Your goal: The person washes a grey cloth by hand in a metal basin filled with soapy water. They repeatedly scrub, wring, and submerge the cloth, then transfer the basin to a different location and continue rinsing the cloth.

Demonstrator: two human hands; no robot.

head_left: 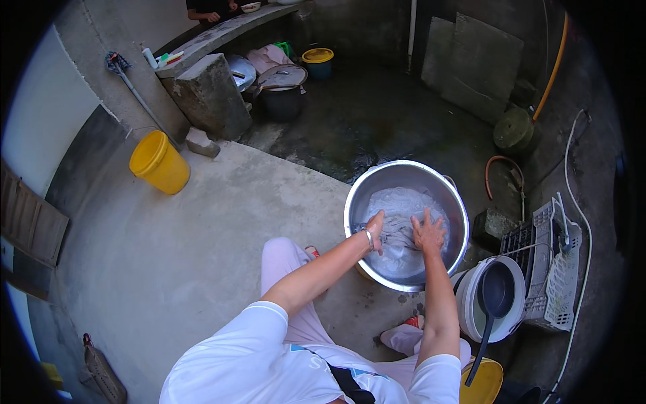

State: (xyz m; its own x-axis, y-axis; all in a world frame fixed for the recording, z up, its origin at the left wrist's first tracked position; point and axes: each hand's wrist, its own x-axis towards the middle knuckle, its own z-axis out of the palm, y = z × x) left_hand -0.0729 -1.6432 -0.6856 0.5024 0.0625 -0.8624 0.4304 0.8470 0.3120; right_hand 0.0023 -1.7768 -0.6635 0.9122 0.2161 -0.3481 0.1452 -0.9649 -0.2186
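Observation:
A wide silver metal basin [359, 196] holds cloudy, sudsy water with a grey wet cloth [400, 233] lying in it. My left hand [375, 233], with a bracelet [369, 240] at its wrist, is over the basin's left part beside the cloth. Its thumb and fingers are apart, though the fingertips are partly hidden. On the cloth's other side my right hand [428, 235] has its fingers spread, close to the water and suds. Neither hand visibly grips the cloth.
Right of the basin stand a white bucket [468, 306] with a dark long-handled ladle [497, 289] and a plastic crate [562, 289]. A yellow bucket [160, 163] is at left. Another person's hand [213, 17] shows by the far ledge [222, 34]. A pale hose [580, 229] runs along the right.

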